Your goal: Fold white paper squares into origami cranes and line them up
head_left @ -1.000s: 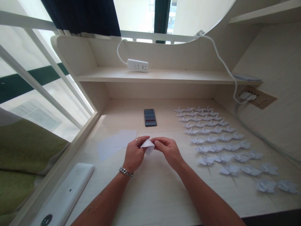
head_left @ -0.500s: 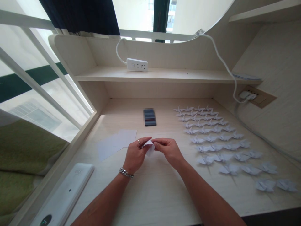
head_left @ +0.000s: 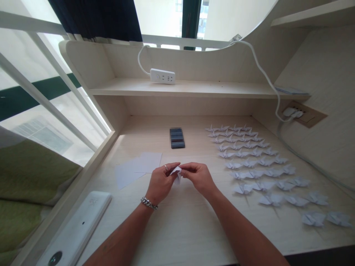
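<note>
Both hands meet over the middle of the pale wooden desk, pinching a small folded piece of white paper between them. My left hand, with a ring and a chain bracelet, grips its left side. My right hand grips its right side with thumb and fingers closed. Most of the paper is hidden by the fingers. Flat white paper sheets lie just left of my hands.
Several rows of white paper cranes cover the desk's right half. A dark phone lies behind my hands. A white device rests at the near left edge. A power strip sits on the shelf; a cable runs to a wall socket.
The folded paper has been squeezed smaller between my fingers, and the hands have closed in on each other slightly. Nothing else has moved.
</note>
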`<state>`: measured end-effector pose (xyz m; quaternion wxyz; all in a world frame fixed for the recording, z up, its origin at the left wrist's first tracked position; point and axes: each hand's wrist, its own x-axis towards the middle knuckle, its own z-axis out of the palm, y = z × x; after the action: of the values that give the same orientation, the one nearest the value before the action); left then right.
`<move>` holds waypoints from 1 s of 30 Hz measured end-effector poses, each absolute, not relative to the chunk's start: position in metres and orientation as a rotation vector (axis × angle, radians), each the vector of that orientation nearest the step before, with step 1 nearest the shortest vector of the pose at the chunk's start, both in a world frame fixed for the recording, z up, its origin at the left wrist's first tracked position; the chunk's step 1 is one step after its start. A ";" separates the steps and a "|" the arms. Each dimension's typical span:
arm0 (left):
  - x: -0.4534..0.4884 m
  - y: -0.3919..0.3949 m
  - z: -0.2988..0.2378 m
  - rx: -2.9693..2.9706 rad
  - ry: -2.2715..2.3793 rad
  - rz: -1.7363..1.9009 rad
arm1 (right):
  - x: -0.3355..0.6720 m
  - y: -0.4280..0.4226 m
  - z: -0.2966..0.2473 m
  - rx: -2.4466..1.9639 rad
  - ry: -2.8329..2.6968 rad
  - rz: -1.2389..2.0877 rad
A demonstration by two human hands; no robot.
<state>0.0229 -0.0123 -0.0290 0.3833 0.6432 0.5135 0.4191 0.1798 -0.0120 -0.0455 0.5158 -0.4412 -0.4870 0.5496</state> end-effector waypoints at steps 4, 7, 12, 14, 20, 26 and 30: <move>0.023 -0.012 -0.030 1.624 1.311 1.062 | 0.179 -0.015 -0.043 -1.129 -1.250 1.204; 0.023 -0.011 -0.033 1.557 1.275 1.071 | 0.178 -0.017 -0.040 -1.180 -1.281 1.106; 0.024 -0.011 -0.030 1.524 1.279 1.059 | 0.176 -0.019 -0.041 -1.227 -1.335 0.917; 0.025 -0.012 -0.029 1.496 1.286 1.013 | 0.176 -0.020 -0.041 -1.235 -1.348 0.869; 0.024 -0.011 -0.033 1.461 1.225 1.097 | 0.176 -0.019 -0.041 -1.225 -1.338 0.932; 0.026 -0.010 -0.033 1.380 1.250 1.183 | 0.172 -0.014 -0.048 -1.164 -1.145 1.175; 0.026 -0.011 -0.031 1.347 1.293 1.250 | 0.169 -0.015 -0.051 -1.204 -1.129 1.402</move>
<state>0.0259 -0.0106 -0.0306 0.4324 0.5406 0.5188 0.5016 0.1686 -0.0145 -0.0508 0.4690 -0.4912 -0.4604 0.5717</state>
